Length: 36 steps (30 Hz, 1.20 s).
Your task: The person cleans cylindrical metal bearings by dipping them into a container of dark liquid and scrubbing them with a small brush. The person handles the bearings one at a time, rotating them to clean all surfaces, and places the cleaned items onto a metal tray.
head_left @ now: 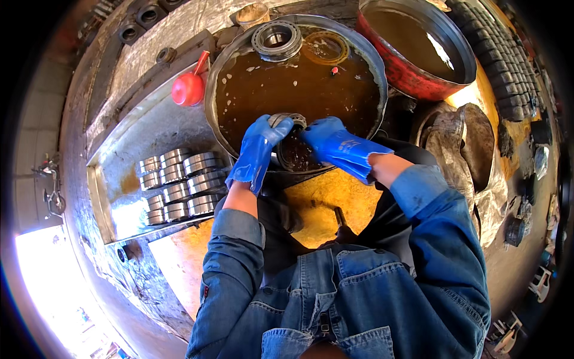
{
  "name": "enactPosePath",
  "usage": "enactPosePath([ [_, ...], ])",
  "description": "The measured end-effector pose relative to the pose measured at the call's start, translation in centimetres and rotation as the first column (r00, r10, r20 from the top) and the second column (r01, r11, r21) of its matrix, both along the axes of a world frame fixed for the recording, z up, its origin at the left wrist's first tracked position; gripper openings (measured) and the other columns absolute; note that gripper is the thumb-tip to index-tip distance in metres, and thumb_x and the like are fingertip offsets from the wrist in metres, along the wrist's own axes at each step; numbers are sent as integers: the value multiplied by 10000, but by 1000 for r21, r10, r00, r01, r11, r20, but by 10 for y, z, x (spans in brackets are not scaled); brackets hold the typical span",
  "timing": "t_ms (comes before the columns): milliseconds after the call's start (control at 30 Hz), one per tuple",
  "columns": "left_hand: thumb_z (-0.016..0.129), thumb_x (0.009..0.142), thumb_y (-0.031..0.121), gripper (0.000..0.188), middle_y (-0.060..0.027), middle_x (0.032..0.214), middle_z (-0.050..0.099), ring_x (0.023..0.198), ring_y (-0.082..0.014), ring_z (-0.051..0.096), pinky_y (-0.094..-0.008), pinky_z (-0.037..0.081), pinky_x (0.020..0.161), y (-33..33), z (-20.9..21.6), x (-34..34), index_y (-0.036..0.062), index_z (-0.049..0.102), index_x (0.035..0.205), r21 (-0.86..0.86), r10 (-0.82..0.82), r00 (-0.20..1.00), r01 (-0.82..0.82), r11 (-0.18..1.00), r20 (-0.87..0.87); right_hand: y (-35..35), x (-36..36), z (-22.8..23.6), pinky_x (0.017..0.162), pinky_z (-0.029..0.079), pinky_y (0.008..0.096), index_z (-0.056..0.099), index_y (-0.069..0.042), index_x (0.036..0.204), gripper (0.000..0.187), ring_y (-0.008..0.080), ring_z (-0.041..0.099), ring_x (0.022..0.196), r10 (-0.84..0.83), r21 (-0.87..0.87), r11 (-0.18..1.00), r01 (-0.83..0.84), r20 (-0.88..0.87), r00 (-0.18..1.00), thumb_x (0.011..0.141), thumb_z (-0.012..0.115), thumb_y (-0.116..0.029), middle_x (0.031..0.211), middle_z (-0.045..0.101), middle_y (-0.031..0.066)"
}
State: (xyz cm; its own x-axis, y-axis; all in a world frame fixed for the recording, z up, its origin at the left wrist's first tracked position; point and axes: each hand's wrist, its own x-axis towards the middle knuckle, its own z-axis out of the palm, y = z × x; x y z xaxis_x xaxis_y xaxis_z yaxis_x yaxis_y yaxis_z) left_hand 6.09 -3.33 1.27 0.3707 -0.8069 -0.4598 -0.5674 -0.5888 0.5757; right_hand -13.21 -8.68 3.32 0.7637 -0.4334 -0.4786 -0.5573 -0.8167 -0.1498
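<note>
Both my hands wear blue rubber gloves and meet over the near rim of a wide metal tub (210, 113) of brown liquid. My left hand (263, 139) is closed on a metal bearing (288, 118) at the tub's near side. My right hand (330, 140) is beside it with fingers curled in; what they hold, if anything, is hidden. Just below the bearing is a dark round vessel or ring (297, 157) with dark wet contents, partly covered by my gloves. At the tub's far side are a large roller bearing (276, 40) and a yellowish ring (326, 48).
Left of the tub, shiny bearings (176, 191) stand stacked in rows on a metal tray (113, 161). A red ladle (188, 90) lies near the tub's left rim. A red drum (412, 78) of liquid stands at far right, with stained sacking (445, 137) before it and dark stacked parts beyond.
</note>
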Motion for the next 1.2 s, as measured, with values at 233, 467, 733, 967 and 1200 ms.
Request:
enactPosePath([
  [233,790,846,545,651,-196,1115,761,1075,-292,732,-387,547,946,28,-5,-21,11,707,1209,-168,145,986,-129,977,85,0,-39,-11,949,549,465,711,-139,1195,379,354,685,1140,-306,111,949,295,97,947,857,732,-307,1178,736,133],
  [467,788,776,617,868,-272,1238,703,1170,-414,682,-443,531,1017,56,23,-64,-28,619,1332,41,130,926,-154,987,356,-18,-34,-19,848,584,438,782,-202,1174,323,297,736,1112,-332,110,939,326,41,942,859,715,-211,1178,771,68],
  [733,802,822,481,763,-238,1252,705,1171,-357,689,-414,514,1023,5,12,-28,-56,621,1332,-24,154,938,-155,988,310,-9,-34,-28,774,570,422,815,-220,1066,226,249,759,1043,-374,110,926,361,129,918,857,729,-235,1069,797,36],
  [967,682,949,304,396,-115,1081,760,958,-188,689,-327,515,886,-20,65,-41,-38,768,1127,22,40,917,-35,999,-396,-13,-55,-50,699,555,423,817,-190,996,222,297,764,966,-398,149,917,371,259,880,781,766,-216,1017,784,85],
  [1200,683,954,172,402,-124,1185,734,1007,-188,701,-316,546,919,27,6,-37,-52,670,1288,-214,140,880,-261,941,-455,-27,-56,-64,838,568,460,769,-85,1054,307,383,717,1033,-493,419,835,357,278,825,847,704,-303,1087,750,188],
])
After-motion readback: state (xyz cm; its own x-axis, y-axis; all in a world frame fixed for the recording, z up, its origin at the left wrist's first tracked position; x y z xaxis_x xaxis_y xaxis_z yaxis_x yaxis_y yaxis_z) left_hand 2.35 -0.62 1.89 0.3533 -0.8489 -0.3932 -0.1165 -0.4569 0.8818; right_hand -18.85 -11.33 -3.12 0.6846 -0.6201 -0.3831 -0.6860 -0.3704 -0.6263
